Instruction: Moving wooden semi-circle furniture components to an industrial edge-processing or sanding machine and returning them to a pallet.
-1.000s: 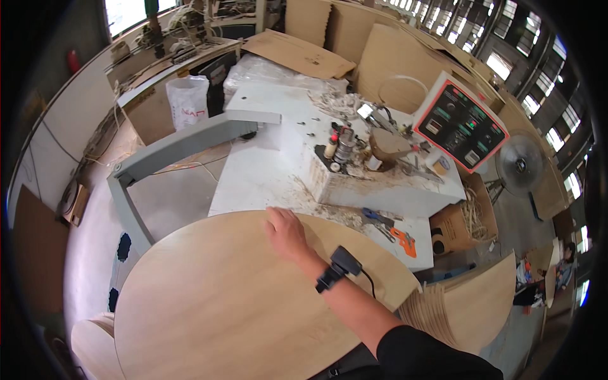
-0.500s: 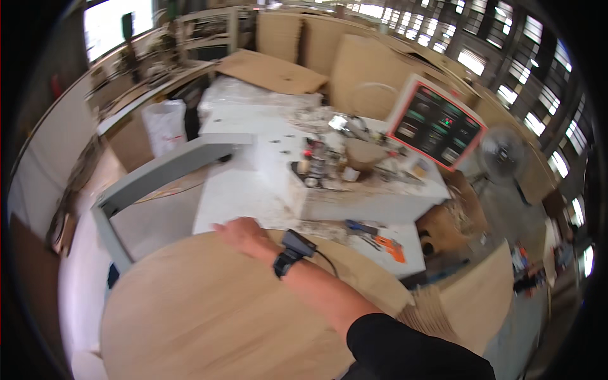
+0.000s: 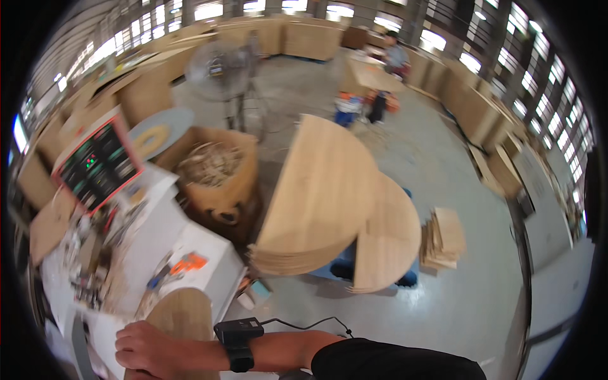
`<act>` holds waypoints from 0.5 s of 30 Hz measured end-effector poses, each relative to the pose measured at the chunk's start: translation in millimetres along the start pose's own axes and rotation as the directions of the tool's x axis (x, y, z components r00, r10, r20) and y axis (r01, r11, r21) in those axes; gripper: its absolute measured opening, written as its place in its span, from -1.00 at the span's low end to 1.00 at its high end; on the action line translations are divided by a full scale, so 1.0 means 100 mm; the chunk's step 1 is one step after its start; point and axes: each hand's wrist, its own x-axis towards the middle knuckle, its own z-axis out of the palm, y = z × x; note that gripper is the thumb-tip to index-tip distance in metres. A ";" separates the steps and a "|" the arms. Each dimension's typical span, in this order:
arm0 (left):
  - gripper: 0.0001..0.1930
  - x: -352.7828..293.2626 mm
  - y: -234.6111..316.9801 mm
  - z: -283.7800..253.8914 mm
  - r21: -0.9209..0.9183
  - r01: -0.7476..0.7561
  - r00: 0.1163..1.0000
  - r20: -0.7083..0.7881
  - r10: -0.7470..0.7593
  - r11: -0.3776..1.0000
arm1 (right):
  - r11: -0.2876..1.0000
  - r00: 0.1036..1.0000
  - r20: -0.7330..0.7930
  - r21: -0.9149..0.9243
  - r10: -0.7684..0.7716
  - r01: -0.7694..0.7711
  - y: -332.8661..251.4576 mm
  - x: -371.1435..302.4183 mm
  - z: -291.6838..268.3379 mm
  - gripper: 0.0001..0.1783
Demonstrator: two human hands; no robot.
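My right hand (image 3: 149, 348) is at the lower left, with its fingers curled over the edge of a rounded wooden board (image 3: 185, 316). Only part of that board shows past my forearm. A black strap with a small box (image 3: 237, 335) and a cable sits on my right wrist. Beyond the board is a white machine table (image 3: 212, 253) bearing an orange-and-blue hand tool (image 3: 189, 262). My left hand is out of the picture.
A control panel (image 3: 98, 161) with a red frame stands left. Beyond it are a carton of wood scraps (image 3: 212, 164) and a fan (image 3: 221, 69). Half-round boards (image 3: 323, 196) are stacked on a blue pallet, with small boards (image 3: 446, 234) beside. Another person (image 3: 396, 54) is at a far bench.
The view has swung to the right, bringing the stacked half-round boards and open floor into sight. My right hand stays at the board's edge and now appears lower left.
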 end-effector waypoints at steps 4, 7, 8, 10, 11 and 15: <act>-0.79 0.03 1.11 0.65 0.142 -0.257 0.966 0.071 0.250 0.956 | 0.969 0.978 0.137 -0.212 0.155 -0.123 -0.82 -0.12 -1.82 -0.54; -0.80 0.00 2.00 1.08 0.207 -0.419 0.908 0.103 0.406 0.884 | 0.854 0.823 0.354 -0.445 0.444 -0.269 -1.31 -0.36 -2.87 -0.47; -0.81 -0.03 2.29 1.24 0.217 -0.467 0.884 0.106 0.455 0.857 | 0.895 0.954 0.028 -0.357 0.298 -0.269 -1.40 -0.53 -3.10 -0.54; -0.82 -0.04 2.79 1.51 0.226 -0.551 0.834 0.119 0.538 0.804 | 0.932 0.936 -0.327 -0.282 0.128 -0.226 -1.51 -0.79 -3.57 -0.52; -0.82 -0.06 3.01 1.65 0.235 -0.588 0.808 0.125 0.576 0.774 | 0.888 0.875 -0.430 -0.282 0.222 -0.364 -1.57 -0.94 -3.82 -0.54; -0.84 -0.15 3.97 2.18 0.212 -0.710 0.700 0.108 0.706 0.671 | 0.674 0.424 -0.755 0.032 0.500 -0.738 -1.60 -1.66 -4.67 -0.62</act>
